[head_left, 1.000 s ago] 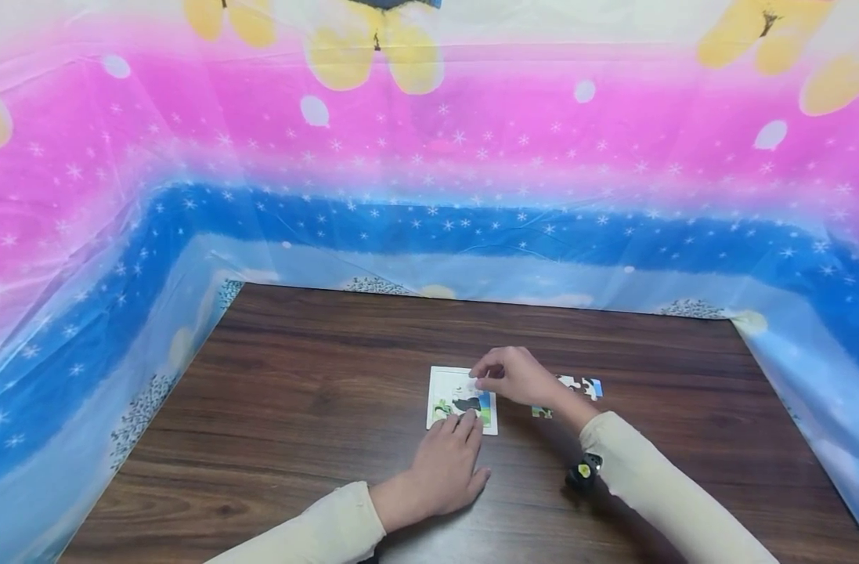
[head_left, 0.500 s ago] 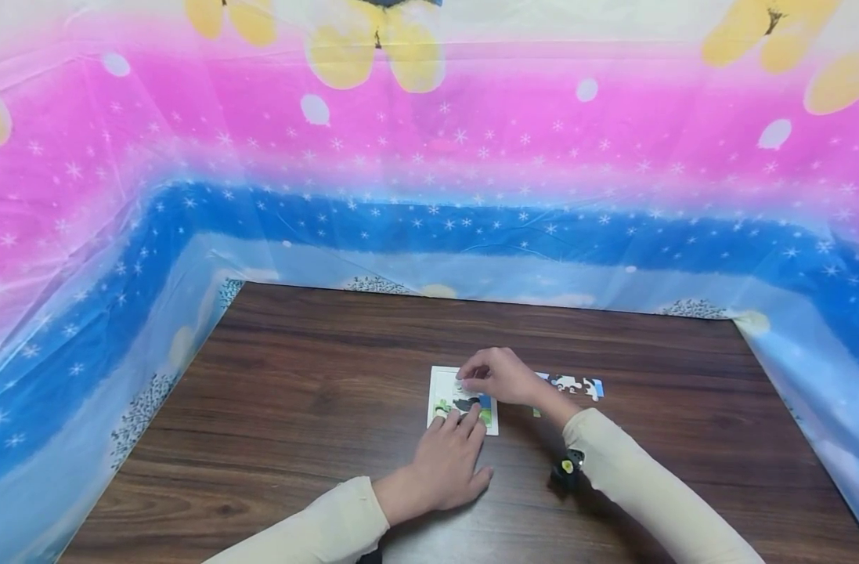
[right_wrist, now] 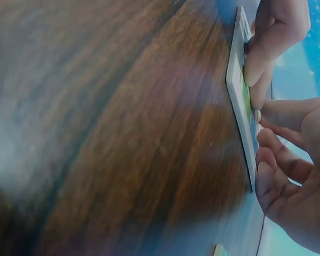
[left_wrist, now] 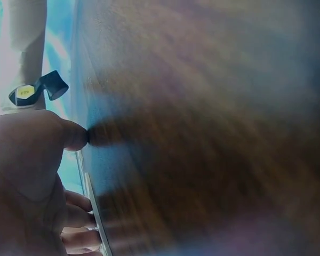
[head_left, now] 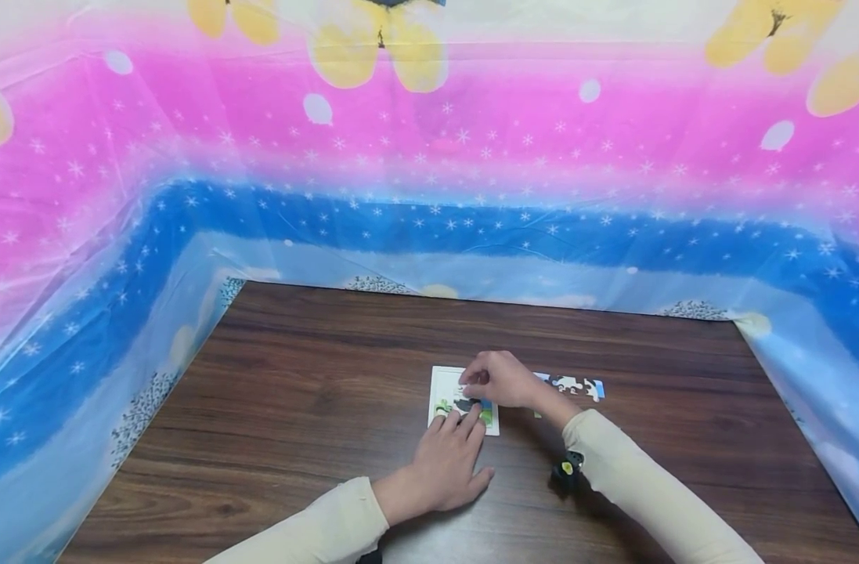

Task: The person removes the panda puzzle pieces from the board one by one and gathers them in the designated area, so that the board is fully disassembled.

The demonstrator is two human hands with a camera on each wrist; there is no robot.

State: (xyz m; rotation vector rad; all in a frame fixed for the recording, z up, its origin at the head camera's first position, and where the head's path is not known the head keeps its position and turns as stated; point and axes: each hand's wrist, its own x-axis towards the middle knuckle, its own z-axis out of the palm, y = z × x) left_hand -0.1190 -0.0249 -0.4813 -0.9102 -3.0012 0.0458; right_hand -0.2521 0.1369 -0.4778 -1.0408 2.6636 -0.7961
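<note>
A small white-framed jigsaw puzzle board (head_left: 438,382) lies on the wooden table, part of its picture filled with green, blue and black pieces. My left hand (head_left: 449,464) lies flat at its near edge, straight fingertips resting on the picture. Over the board's upper part, my right hand (head_left: 505,381) pinches a small puzzle piece (right_wrist: 257,115) between thumb and index finger, close to the board's surface. The right wrist view shows the piece edge-on beside the left fingertips; its picture is hidden. In the left wrist view the fingers (left_wrist: 79,218) overlap the board's edge.
Several loose puzzle pieces (head_left: 575,386) lie right of the board, partly behind the right wrist. The dark wooden table (head_left: 316,352) is enclosed at the back and sides by a pink and blue patterned cloth (head_left: 401,227).
My right hand has moved left over the board with the puzzle piece, then slightly down, uncovering more loose pieces at right. The left hand has stayed nearly still on the board.
</note>
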